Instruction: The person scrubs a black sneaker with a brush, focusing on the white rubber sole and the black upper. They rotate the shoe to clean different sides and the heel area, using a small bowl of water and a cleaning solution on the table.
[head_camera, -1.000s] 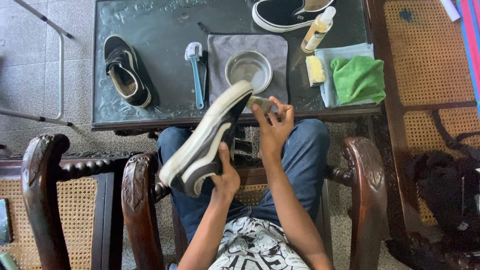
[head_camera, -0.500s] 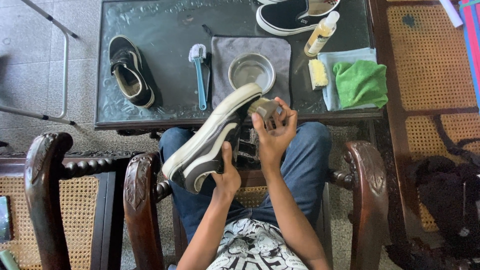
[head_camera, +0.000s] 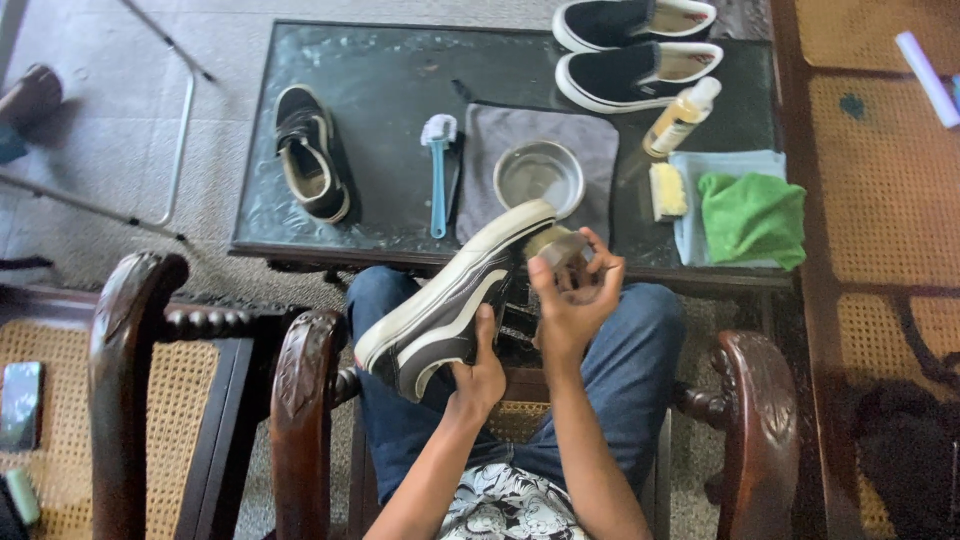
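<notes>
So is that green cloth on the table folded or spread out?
Neither: the green cloth lies bunched in a heap on a flat blue cloth.

Small brush (head_camera: 556, 243), perhaps, half hidden by right hand (head_camera: 572, 300).

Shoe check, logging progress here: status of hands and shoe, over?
Left hand grips the dark shoe over the lap. Right hand holds a small brush at its toe. Nothing in the way.

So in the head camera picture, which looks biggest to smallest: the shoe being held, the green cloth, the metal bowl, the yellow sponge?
1. Held shoe, though it sits nearer the camera.
2. Green cloth.
3. Metal bowl, only slightly smaller.
4. Yellow sponge.
</notes>
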